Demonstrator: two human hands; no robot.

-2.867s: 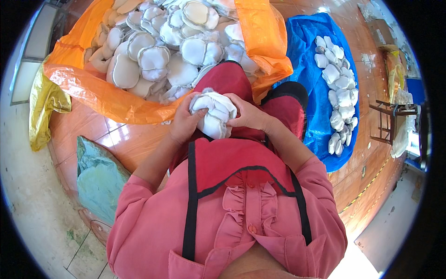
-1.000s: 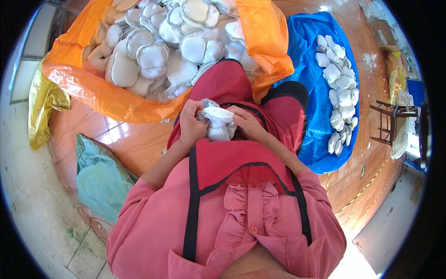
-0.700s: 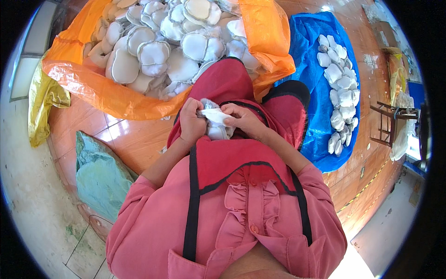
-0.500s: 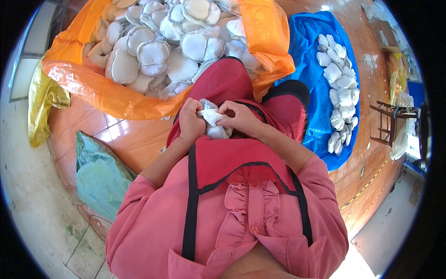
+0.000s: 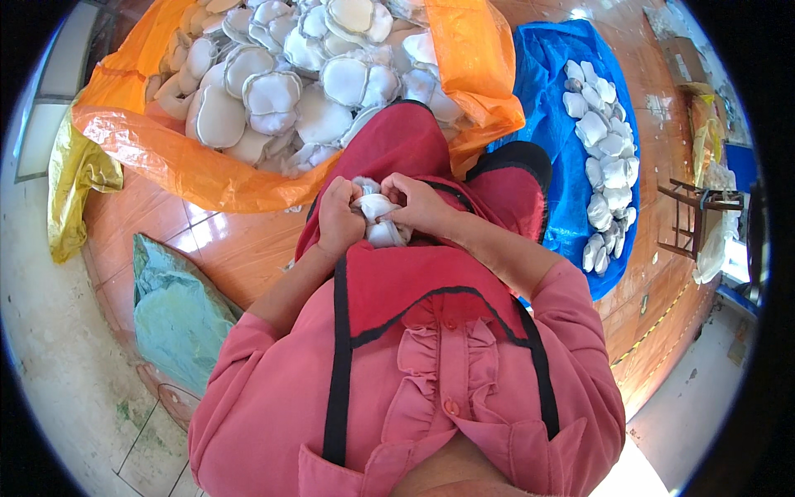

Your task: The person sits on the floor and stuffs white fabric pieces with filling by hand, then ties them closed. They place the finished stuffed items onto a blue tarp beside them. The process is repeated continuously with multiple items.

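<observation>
Over my lap I hold a small white padded fabric piece (image 5: 379,207) with a bit of grey fluff at its upper edge. My left hand (image 5: 336,217) is closed around its left side. The fingers of my right hand (image 5: 421,204) pinch the white cloth from the right, their tips partly sunk in its folds. Beyond my knees, an orange plastic sack (image 5: 240,190) lies spread wide, heaped with flat white padded pieces (image 5: 273,103) with fuzzy edges. To the right, smaller puffed white and grey pieces (image 5: 614,170) lie in a row on a blue plastic sack (image 5: 538,91).
A green plastic sack (image 5: 182,323) lies on the tiles at my left, and a crumpled yellow bag (image 5: 79,174) by the left wall. Far right are a dark wooden stool (image 5: 686,217) and a cardboard box (image 5: 686,62). My red apron (image 5: 414,277) covers my lap.
My right fingers have shifted slightly up and left, deeper into the folds. The white cloth is now bunched into a rounder shape; my left hand keeps its grip.
</observation>
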